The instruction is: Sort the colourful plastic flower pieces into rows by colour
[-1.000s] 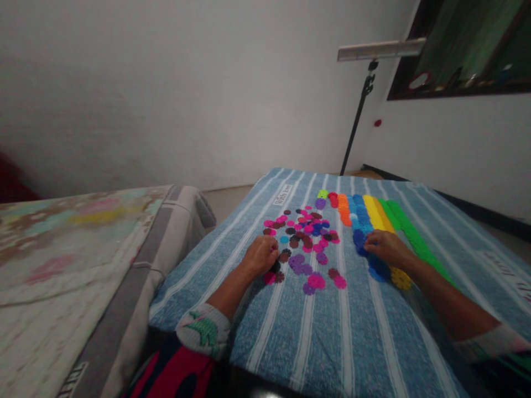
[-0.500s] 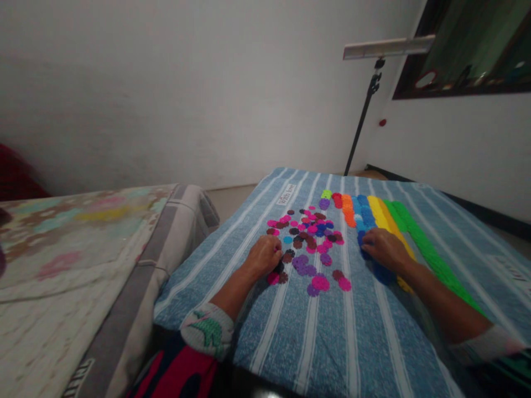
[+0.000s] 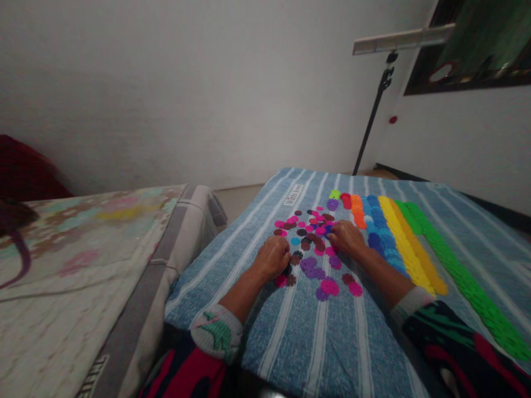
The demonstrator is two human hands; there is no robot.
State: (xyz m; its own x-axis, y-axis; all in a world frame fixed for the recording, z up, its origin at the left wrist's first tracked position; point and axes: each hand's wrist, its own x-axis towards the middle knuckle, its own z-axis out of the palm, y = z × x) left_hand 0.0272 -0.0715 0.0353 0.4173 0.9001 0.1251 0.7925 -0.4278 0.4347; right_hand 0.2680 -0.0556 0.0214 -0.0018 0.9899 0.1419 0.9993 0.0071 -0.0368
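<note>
A loose pile of small round plastic discs with notched edges, magenta, brown, black, purple and blue (image 3: 309,265), lies on the striped blue cloth (image 3: 277,337). My left hand (image 3: 274,257) rests at the pile's left edge, fingers curled closed; whatever is in them is hidden. At the pile's upper right, my right hand (image 3: 346,237) has its fingertips pinched at a dark blue disc (image 3: 329,229). Right of that hand, discs lie sorted by colour in overlapping rows: orange (image 3: 358,211), blue (image 3: 385,240), yellow (image 3: 404,243) and green (image 3: 460,276).
Short groups of red discs (image 3: 345,200), lime discs (image 3: 334,194) and purple discs (image 3: 332,204) sit at the far end. To the left stands a bed or table with a floral cover (image 3: 112,243). A lamp stand (image 3: 373,113) rises behind the cloth, before the wall.
My right hand has moved left from the blue row to the pile's upper right. My left hand stays at the pile's left edge. The whole view has shifted slightly.
</note>
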